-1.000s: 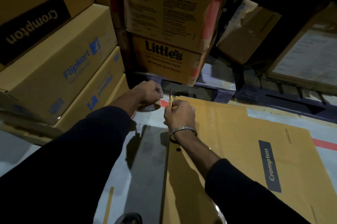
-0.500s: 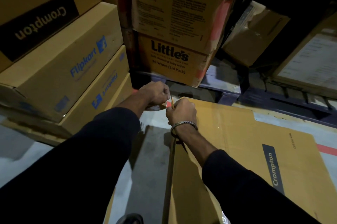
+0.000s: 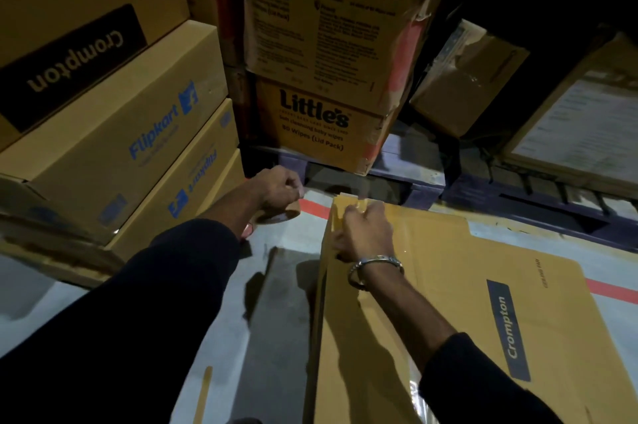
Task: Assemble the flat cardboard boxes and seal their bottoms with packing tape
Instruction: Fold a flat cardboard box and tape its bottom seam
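A long Crompton cardboard box [image 3: 466, 302] lies on the grey floor, its far end pointing at the shelves. My left hand [image 3: 279, 190] grips a roll of clear packing tape [image 3: 278, 214], held just left of the box's far corner. My right hand [image 3: 367, 233], a metal bangle on its wrist, rests on that far left corner with the fingers curled over the edge, pinching the end of the tape [image 3: 360, 204]. A glossy strip of tape stretches from the roll toward the corner. The box's bottom flaps are hidden from me.
Stacked Flipkart and Crompton boxes [image 3: 114, 133] stand at the left. Little's cartons [image 3: 321, 119] sit on a purple pallet [image 3: 411, 178] straight ahead, with more boxes at the right. A red floor line [image 3: 614, 290] runs under the box. Bare floor [image 3: 262, 320] lies between my arms.
My left hand has pulled the roll leftward and away from the right hand. My right hand has come down onto the box's corner, pressing the tape end there.
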A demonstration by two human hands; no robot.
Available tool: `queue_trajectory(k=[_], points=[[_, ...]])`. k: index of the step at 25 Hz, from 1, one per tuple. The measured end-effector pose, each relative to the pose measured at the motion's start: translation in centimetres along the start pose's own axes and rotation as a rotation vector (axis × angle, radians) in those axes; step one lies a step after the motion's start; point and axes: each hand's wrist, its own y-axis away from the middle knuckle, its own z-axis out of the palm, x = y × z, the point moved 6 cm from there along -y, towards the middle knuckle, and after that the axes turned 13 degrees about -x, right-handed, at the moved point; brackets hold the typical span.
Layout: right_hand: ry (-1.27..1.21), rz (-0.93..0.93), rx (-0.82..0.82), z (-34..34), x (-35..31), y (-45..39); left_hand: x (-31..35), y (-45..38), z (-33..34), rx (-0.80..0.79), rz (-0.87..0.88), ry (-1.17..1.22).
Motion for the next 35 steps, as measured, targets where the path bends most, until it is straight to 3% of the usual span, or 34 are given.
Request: queue_trajectory(k=[6,13,19,21,24,27,31,35], points=[[0.484,-0.011,0.23,-2.1,-2.1,-4.7,-1.4,0.9,-0.3,0.009,0.075,0.249],[0.741,-0.036,0.266,1.6,-2.5,-6.8,-2.5,1.1,-0.1,0.032,0.068,0.389],[0.846,-0.014,0.172,3.1,-2.6,-6.9,-0.8,2.5,-1.0,0.156,0.075,0.573],[0.812,-0.054,0.089,2.7,-2.5,-6.4,-0.1,2.8,-1.6,0.225,0.076,0.532],[0.448,-0.069,-0.052,0.6,-1.7,-4.1,1.9,4.4,-2.9,0.328,0.114,0.463],[0.195,-0.008,-0.085,-2.1,0.1,-0.3,4.3,6.6,-2.9,0.34,0.174,0.405],[0.115,0.123,-0.093,-4.9,2.9,4.5,6.0,9.5,-1.1,0.232,0.196,0.327],[0.126,0.275,-0.211,-6.7,4.1,9.5,8.3,16.4,0.1,0.301,0.255,0.275]])
